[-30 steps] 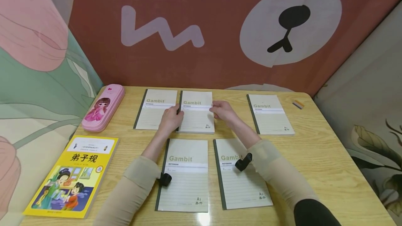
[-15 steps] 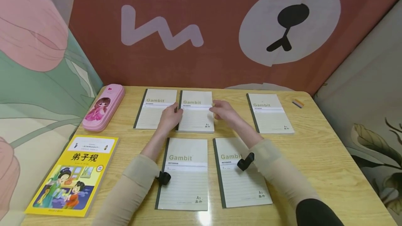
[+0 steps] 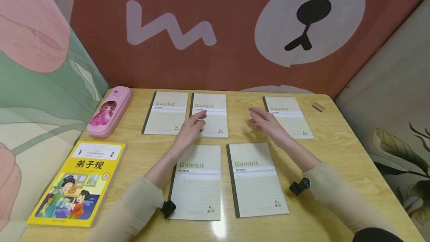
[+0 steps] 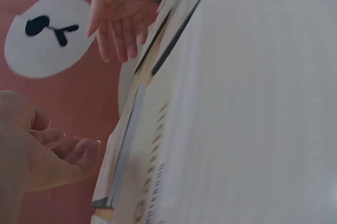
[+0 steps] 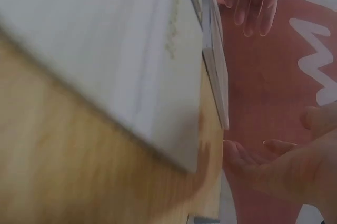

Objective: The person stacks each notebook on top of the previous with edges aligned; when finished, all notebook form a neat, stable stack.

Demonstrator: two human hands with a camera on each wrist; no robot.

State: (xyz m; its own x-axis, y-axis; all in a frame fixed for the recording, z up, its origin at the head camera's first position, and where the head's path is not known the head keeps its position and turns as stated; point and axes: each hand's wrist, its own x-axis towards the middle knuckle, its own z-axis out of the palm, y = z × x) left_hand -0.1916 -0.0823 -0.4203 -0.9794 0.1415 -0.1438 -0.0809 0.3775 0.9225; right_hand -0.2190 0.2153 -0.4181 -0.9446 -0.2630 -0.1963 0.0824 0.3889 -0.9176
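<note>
Both hands are lifted off the notebooks and hold nothing. My left hand (image 3: 189, 133), fingers loosely bent, hovers over the lower left part of the back middle Gambit notebook (image 3: 215, 122), hiding some of it. Between that notebook and the back right notebook (image 3: 293, 120) is my right hand (image 3: 268, 123), its fingers pointing left and relaxed. A third notebook (image 3: 164, 119) lies flat at the back left. Two more, the front left notebook (image 3: 198, 188) and the front right notebook (image 3: 258, 188), lie nearer. In the left wrist view, the right hand (image 4: 120, 16) shows straight fingers.
A pink pencil case (image 3: 111, 111) lies at the back left of the wooden table (image 3: 339, 160). In front of it is a yellow picture-covered book (image 3: 78, 182). Small coloured sticks (image 3: 318, 106) lie at the back right. A bear-patterned wall (image 3: 231, 59) stands behind the table.
Both hands have let go of the back middle notebook's edges. The right hand moved right, away from it; the left came slightly right and nearer. The notebook stays beside the back left one.
</note>
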